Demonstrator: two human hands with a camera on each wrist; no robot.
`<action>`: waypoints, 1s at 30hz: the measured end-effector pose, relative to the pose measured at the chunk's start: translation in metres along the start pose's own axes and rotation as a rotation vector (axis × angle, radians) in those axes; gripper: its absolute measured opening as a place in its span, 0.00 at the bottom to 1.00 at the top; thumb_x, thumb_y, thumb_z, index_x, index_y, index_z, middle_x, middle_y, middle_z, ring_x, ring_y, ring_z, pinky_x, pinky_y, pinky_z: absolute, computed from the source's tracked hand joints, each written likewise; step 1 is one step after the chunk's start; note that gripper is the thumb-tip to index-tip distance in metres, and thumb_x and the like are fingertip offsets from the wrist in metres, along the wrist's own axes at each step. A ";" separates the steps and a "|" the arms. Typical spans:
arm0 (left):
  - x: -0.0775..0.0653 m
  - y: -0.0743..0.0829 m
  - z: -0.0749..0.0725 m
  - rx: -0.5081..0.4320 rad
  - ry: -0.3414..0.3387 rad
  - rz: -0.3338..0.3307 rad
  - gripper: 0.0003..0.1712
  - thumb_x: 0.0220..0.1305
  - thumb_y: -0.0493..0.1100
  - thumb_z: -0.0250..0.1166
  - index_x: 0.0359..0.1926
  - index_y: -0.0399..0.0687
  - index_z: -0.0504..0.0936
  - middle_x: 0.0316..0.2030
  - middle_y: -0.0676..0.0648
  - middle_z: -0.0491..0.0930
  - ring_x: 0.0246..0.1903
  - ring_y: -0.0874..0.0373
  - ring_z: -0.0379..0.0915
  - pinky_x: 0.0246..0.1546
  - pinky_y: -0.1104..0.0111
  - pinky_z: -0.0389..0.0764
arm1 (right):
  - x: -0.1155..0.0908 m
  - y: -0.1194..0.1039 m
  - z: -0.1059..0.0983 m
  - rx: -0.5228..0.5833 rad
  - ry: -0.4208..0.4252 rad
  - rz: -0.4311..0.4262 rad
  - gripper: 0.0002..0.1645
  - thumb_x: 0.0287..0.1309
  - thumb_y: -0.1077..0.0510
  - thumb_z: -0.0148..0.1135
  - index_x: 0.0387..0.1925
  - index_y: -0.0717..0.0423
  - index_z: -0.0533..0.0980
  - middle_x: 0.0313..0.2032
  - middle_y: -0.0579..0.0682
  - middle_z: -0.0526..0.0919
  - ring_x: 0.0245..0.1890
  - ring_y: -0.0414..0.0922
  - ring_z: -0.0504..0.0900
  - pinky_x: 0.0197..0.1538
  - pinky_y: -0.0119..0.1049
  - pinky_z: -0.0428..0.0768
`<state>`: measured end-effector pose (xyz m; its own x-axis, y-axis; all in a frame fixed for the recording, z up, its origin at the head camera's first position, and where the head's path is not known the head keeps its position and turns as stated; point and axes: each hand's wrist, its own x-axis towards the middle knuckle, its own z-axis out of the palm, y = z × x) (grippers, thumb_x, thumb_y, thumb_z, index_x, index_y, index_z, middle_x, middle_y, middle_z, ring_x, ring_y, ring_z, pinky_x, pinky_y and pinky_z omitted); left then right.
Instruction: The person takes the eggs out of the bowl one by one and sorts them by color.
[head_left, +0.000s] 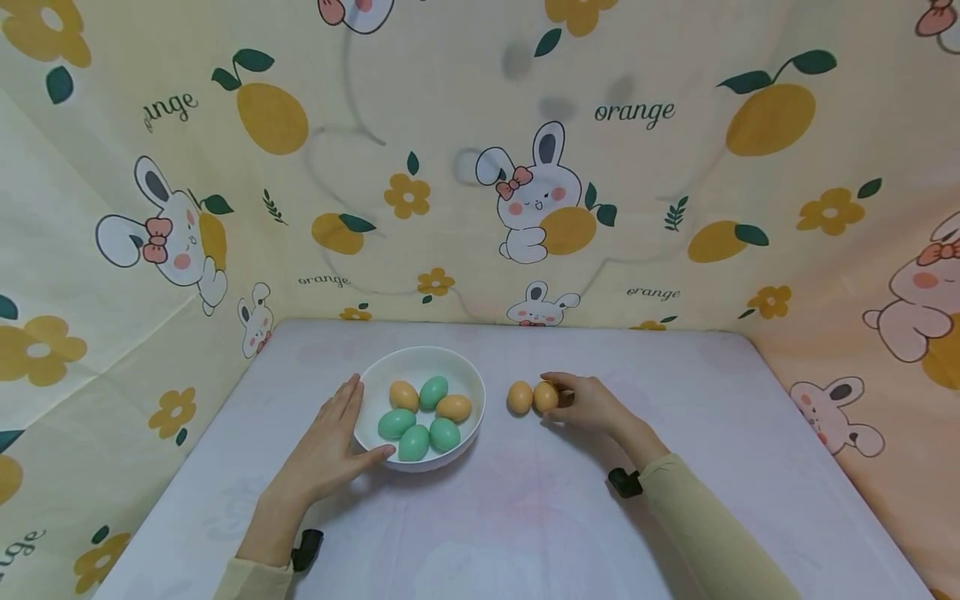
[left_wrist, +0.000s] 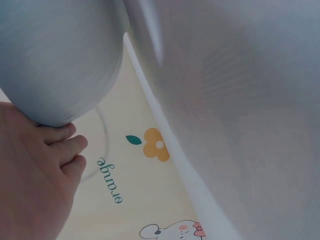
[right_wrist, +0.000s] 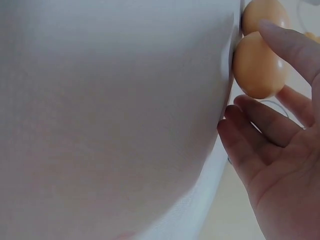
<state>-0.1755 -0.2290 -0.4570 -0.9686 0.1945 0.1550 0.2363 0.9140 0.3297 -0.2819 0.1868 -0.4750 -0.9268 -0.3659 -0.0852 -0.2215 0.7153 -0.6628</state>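
Note:
A white bowl (head_left: 423,358) stands left of the table's middle, holding several green eggs (head_left: 414,442) and two orange-brown eggs (head_left: 453,408). My left hand (head_left: 330,442) rests against the bowl's left side with its fingers straight and the thumb at the front rim. In the left wrist view, its fingertips touch the bowl's outer wall (left_wrist: 60,60). Right of the bowl, two more orange-brown eggs lie side by side. My right hand (head_left: 592,408) pinches the right one (right_wrist: 260,65) between thumb and fingers; the left one (head_left: 520,398) touches it.
A pale cloth covers the table (head_left: 480,533). Behind it and at both sides hangs a yellow cloth (head_left: 450,100) printed with rabbits, oranges and flowers. A dark wrist camera (head_left: 307,550) sits on the left wrist and another (head_left: 625,482) on the right.

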 end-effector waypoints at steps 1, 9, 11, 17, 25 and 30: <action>0.000 0.000 0.000 0.000 -0.002 -0.002 0.66 0.49 0.79 0.55 0.74 0.42 0.40 0.75 0.44 0.39 0.73 0.46 0.36 0.70 0.48 0.48 | 0.000 0.000 0.000 0.003 -0.001 -0.005 0.43 0.47 0.53 0.73 0.66 0.48 0.67 0.56 0.50 0.77 0.55 0.50 0.76 0.57 0.46 0.76; 0.000 0.001 -0.002 0.000 0.000 -0.003 0.66 0.50 0.78 0.56 0.74 0.42 0.41 0.75 0.44 0.39 0.73 0.46 0.37 0.70 0.48 0.49 | -0.001 -0.001 -0.003 0.006 0.013 -0.030 0.44 0.46 0.50 0.74 0.66 0.49 0.66 0.58 0.55 0.75 0.56 0.55 0.75 0.58 0.50 0.75; -0.001 0.001 -0.002 -0.001 -0.001 -0.004 0.66 0.50 0.78 0.56 0.74 0.42 0.41 0.75 0.45 0.38 0.73 0.46 0.36 0.70 0.48 0.49 | -0.001 -0.003 -0.004 0.006 0.031 -0.063 0.44 0.47 0.51 0.74 0.65 0.50 0.67 0.60 0.56 0.73 0.58 0.56 0.73 0.58 0.52 0.74; 0.000 0.001 -0.002 -0.004 0.001 -0.003 0.66 0.50 0.78 0.56 0.74 0.42 0.40 0.75 0.45 0.37 0.73 0.46 0.36 0.70 0.49 0.48 | 0.001 -0.014 -0.009 -0.008 0.130 -0.242 0.36 0.51 0.55 0.71 0.62 0.53 0.69 0.61 0.52 0.72 0.57 0.54 0.74 0.56 0.48 0.76; 0.000 0.000 0.001 0.006 0.006 -0.004 0.66 0.50 0.78 0.56 0.74 0.42 0.41 0.75 0.44 0.39 0.73 0.46 0.37 0.70 0.49 0.48 | 0.010 -0.047 -0.009 -0.006 0.203 -0.387 0.29 0.56 0.52 0.67 0.59 0.50 0.72 0.57 0.47 0.75 0.51 0.51 0.79 0.52 0.39 0.80; -0.001 -0.001 0.002 0.015 0.013 0.000 0.66 0.50 0.78 0.56 0.74 0.42 0.42 0.75 0.44 0.39 0.73 0.47 0.36 0.70 0.50 0.49 | 0.015 -0.075 -0.004 0.020 0.188 -0.438 0.26 0.57 0.53 0.66 0.58 0.48 0.73 0.57 0.45 0.75 0.51 0.48 0.79 0.52 0.36 0.80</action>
<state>-0.1751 -0.2295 -0.4596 -0.9675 0.1894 0.1674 0.2346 0.9193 0.3161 -0.2802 0.1298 -0.4239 -0.7864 -0.5154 0.3405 -0.5998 0.5054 -0.6203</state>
